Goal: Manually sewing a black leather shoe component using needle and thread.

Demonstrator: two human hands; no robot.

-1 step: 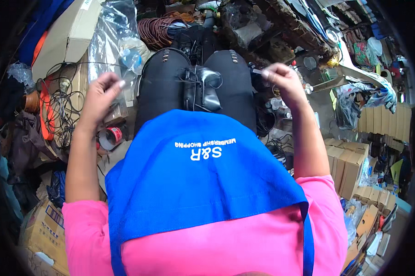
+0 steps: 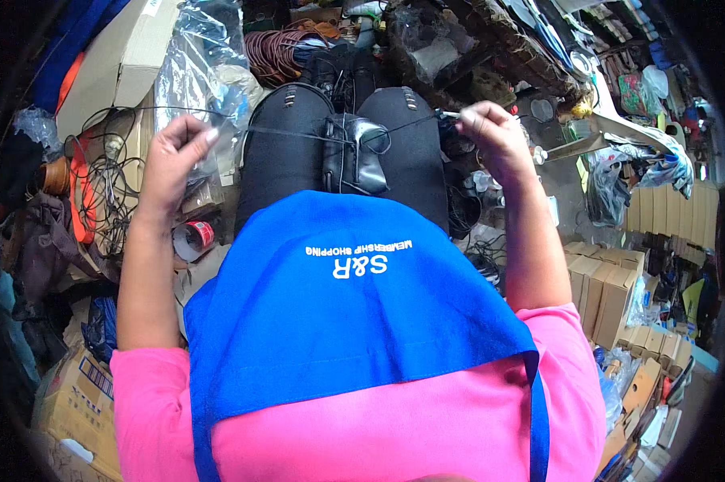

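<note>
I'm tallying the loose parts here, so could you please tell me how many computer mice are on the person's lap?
1: a black mouse lies between the knees, its thin cable stretched between the left hand and right hand. Others may be hidden in the surrounding clutter.

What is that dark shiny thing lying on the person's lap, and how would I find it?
Start at the big blue apron and look just past its top edge, to the knees in black trousers. In the gap between them lies a black computer mouse. It is glossy and rounded, unlike the matte cloth around it, and its thin black cable stretches out to the left hand and the right hand.
</note>
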